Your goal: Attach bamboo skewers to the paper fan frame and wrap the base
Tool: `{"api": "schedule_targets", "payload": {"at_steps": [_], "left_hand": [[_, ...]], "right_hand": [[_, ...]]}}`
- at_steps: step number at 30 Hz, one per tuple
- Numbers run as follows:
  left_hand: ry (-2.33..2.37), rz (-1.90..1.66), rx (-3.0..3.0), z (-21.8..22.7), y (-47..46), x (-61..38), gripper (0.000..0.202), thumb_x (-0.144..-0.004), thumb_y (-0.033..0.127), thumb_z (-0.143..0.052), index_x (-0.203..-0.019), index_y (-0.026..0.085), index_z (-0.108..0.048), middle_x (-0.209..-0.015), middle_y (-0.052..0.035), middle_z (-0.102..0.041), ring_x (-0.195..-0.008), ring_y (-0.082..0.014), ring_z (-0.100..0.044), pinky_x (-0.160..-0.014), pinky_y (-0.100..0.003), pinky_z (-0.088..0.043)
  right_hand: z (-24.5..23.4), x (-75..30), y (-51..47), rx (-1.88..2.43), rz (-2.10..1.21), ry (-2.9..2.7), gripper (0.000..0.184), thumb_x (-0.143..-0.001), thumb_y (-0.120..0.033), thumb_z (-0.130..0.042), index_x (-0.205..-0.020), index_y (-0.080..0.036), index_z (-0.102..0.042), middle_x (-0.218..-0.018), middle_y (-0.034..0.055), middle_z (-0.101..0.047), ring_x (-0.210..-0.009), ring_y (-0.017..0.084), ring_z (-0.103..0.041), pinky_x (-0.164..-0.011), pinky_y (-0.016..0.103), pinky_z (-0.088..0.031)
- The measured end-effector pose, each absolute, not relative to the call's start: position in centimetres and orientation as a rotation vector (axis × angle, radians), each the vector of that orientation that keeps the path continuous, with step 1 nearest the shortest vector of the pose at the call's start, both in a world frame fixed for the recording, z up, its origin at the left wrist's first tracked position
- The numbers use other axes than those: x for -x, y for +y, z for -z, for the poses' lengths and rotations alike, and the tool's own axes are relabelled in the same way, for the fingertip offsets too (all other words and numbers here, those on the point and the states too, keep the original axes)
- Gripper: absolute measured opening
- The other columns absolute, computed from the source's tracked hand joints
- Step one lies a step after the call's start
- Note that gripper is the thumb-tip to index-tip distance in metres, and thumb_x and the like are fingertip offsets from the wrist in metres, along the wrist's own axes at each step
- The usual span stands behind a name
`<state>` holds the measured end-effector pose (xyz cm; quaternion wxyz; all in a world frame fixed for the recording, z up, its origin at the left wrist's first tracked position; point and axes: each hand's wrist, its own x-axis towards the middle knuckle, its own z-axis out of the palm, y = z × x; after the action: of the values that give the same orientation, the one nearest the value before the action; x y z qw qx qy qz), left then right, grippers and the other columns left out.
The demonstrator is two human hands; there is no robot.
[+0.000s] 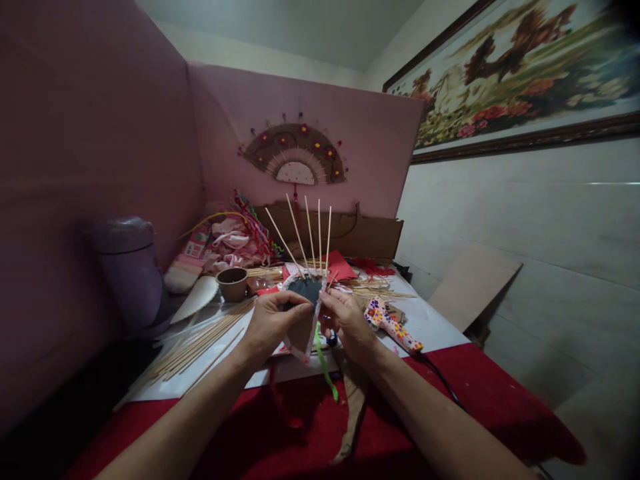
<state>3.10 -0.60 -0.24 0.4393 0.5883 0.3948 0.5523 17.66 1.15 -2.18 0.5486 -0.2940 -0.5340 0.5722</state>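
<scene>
Both hands hold a small cardboard piece [301, 333] above the front of the table. It has a dark upper part and a pale pink-white trim along its edges. Several thin wooden sticks [310, 230] fan upward from its top. My left hand [273, 323] is closed on its left side, thumb and fingers pinched together. On the right edge, at the trim, my right hand [350, 325] is closed in a pinch; its fingertips partly hide what they grip. A bright green strip [325, 367] hangs below, between the hands.
A flower-patterned glue gun [393, 325] with a black cord lies right. Loose sticks [205, 343], a brown pot [233, 285] and a purple bin [131, 273] are left. Behind stand pink fabric [230, 237], red paper [340, 265] and a decorated fan [295, 150] on the panel.
</scene>
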Motion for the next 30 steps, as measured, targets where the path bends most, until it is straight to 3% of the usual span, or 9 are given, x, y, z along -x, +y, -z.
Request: {"api": "schedule_targets", "payload": {"at_steps": [17, 25, 30], "left_hand": [[0.904, -1.356, -1.495, 0.2, -0.6, -3.0, 0.021, -0.065, 0.034, -0.070, -0.067, 0.015, -0.063, -0.061, 0.0011, -0.056, -0.058, -0.0104, -0.048, -0.055, -0.022, -0.036], [0.772, -1.717, -1.372, -0.1, 0.2, -2.5, 0.029, -0.067, 0.026, -0.069, -0.056, 0.017, -0.044, -0.061, 0.0050, -0.047, -0.055, -0.0077, -0.041, -0.056, -0.021, -0.033], [0.815, -1.781, -1.306, 0.2, 0.6, -2.3, 0.020, -0.068, 0.028, -0.069, -0.061, 0.016, -0.054, -0.061, 0.0034, -0.052, -0.057, -0.0086, -0.043, -0.058, -0.022, -0.034]], "right_hand": [[2.2, -17.7, 1.3, 0.724, -1.255, -1.304, 0.024, -0.072, -0.038, -0.062, -0.067, -0.017, -0.051, -0.050, -0.0057, -0.047, -0.036, 0.005, -0.038, -0.033, 0.018, -0.030], [2.4, -17.8, 1.5, 0.733, -1.183, -1.221, 0.024, -0.073, -0.036, -0.061, -0.065, -0.018, -0.047, -0.049, -0.0071, -0.045, -0.035, 0.004, -0.035, -0.032, 0.017, -0.027], [2.3, -17.8, 1.5, 0.721, -1.153, -1.193, 0.024, -0.073, -0.036, -0.061, -0.064, -0.018, -0.048, -0.048, -0.0070, -0.044, -0.036, 0.005, -0.034, -0.032, 0.017, -0.027]]}}
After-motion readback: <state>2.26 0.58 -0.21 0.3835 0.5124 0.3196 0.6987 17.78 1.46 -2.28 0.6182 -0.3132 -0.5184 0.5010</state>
